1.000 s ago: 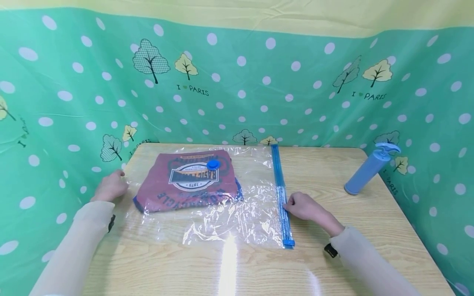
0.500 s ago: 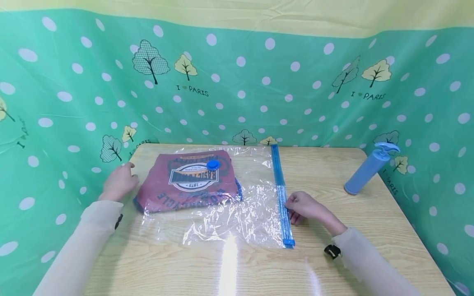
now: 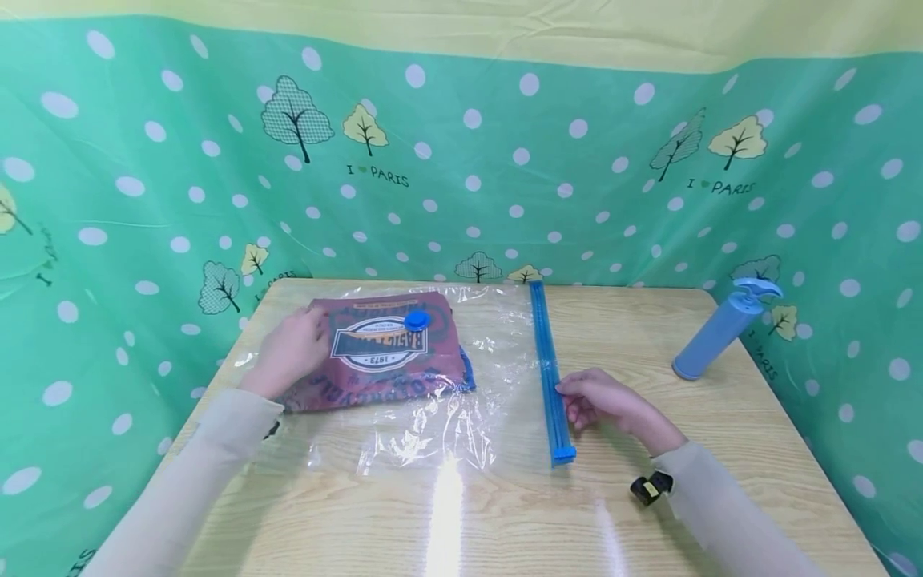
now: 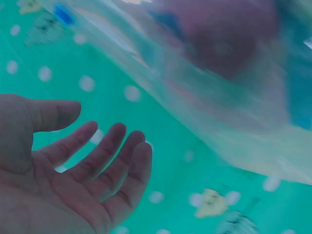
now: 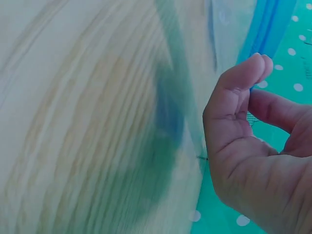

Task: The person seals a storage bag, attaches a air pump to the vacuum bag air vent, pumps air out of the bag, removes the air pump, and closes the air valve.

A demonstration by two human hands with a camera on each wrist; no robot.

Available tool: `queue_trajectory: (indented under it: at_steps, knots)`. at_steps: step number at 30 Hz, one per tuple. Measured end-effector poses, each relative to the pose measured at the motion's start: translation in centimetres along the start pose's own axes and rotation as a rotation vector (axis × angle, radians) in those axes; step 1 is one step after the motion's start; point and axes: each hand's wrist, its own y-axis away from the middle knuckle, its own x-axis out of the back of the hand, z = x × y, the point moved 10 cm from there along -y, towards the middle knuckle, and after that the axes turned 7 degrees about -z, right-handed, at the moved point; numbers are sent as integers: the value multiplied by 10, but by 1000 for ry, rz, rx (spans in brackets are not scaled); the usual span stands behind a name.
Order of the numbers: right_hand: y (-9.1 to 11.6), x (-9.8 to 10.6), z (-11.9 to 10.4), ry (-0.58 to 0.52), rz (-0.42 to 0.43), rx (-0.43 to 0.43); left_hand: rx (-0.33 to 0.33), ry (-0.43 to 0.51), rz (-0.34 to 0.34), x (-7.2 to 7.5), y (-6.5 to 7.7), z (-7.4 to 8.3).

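Note:
A clear vacuum storage bag (image 3: 497, 320) lies on the table with a folded maroon printed garment (image 3: 389, 377) inside and a round blue valve (image 3: 417, 320) on top. My right hand (image 3: 602, 405) pinches the bag's blue zip strip (image 3: 546, 353) between thumb and fingers, and in the right wrist view the strip's edge meets the fingertips. At the strip's near end sits a blue slider (image 3: 565, 454). Over the garment's left part is my left hand (image 3: 292, 349). The left wrist view has that hand (image 4: 97, 170) with loosely bent, spread fingers and nothing in them.
A blue hand pump (image 3: 721, 332) stands, tilted in view, at the table's right side. Green dotted cloth (image 3: 461, 184) hangs behind and along both sides of the wooden table (image 3: 360, 529).
My left hand has moved right, from beside the bag's left edge to over the garment. The right hand keeps hold of the zip strip, whose near end has shifted slightly away from me.

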Motion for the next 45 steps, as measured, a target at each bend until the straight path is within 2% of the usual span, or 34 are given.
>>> queue_trajectory:
  at_steps: [4, 9, 12, 20, 28, 32, 36, 45]
  knots:
    - [0, -2, -5, -67, -9, 11, -57, -11, -4, -4, 4, 39]
    - [0, -6, -13, -189, -13, 29, -134, 2, -30, -10, 13, 88]
    - [1, -9, -20, -246, -26, 44, -191, 15, -24, -13, 21, 116]
    - [0, -13, -30, -399, -43, 71, -382, 110, -33, -18, 49, 193]
    - [-3, -21, -44, -544, -81, 119, -578, 153, -10, -27, 75, 257]
    - [-5, -25, -50, -609, -95, 124, -642, 159, 8, -31, 81, 278]
    - [-9, -28, -57, -649, -120, 137, -694, 155, 47, -34, 81, 292]
    - [-10, -29, -61, -659, -99, 140, -741, 188, 216, -28, 78, 298]
